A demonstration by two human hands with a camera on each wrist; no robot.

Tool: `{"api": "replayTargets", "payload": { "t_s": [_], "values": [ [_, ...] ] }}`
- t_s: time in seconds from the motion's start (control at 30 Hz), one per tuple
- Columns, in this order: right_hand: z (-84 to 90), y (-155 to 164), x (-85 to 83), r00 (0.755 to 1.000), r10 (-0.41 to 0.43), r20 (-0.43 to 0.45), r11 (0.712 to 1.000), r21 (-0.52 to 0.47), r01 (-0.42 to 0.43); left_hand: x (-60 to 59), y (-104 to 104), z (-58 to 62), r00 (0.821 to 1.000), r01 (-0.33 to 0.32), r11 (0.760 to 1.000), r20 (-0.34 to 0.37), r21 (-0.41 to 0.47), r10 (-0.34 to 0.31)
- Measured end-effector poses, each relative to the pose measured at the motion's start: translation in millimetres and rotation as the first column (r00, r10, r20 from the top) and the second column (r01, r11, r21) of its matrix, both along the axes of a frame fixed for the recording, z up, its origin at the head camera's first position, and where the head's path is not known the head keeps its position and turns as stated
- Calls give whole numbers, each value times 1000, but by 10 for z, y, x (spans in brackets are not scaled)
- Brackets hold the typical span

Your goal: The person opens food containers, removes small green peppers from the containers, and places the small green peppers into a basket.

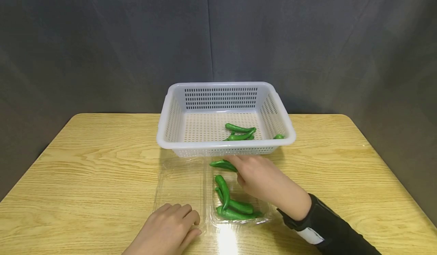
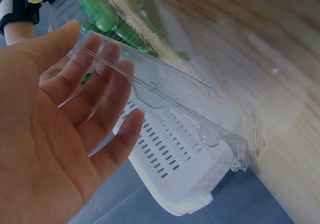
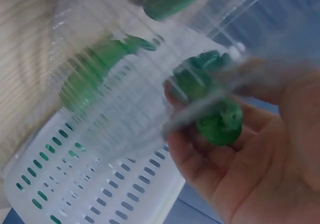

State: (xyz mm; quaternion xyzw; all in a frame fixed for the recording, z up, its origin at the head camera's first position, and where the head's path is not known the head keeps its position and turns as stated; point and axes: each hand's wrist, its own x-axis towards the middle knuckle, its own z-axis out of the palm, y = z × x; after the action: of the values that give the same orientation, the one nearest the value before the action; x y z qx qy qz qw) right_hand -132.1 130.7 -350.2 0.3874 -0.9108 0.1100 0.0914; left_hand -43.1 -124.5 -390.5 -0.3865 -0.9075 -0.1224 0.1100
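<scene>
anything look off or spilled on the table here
Nothing stands out. The green peppers are either in the white basket or in the clear clamshell tray, none loose on the table. The right hand pinches one pepper at the tray's far edge; the left hand rests on the open lid.

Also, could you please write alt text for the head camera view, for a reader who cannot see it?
A right hand pinches a green pepper above an open clear plastic clamshell box holding more peppers, while the left hand rests on its lid half. Behind it on the wooden table, a white slotted basket holds a few green peppers.
</scene>
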Motion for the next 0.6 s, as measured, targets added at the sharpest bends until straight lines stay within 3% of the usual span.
{"api": "replayTargets", "payload": {
  "t_s": [0.33, 0.6],
  "values": [
    [77, 9, 31, 983, 50, -179, 996, -65, -63, -7, 1, 11, 1000, 5, 1000, 23, -8, -5],
    [135, 18, 44, 968, 48, -245, 995, -72, -68, -6, 0, -4, 1000, 15, 1000, 5, 8, -15]
  ]
}}
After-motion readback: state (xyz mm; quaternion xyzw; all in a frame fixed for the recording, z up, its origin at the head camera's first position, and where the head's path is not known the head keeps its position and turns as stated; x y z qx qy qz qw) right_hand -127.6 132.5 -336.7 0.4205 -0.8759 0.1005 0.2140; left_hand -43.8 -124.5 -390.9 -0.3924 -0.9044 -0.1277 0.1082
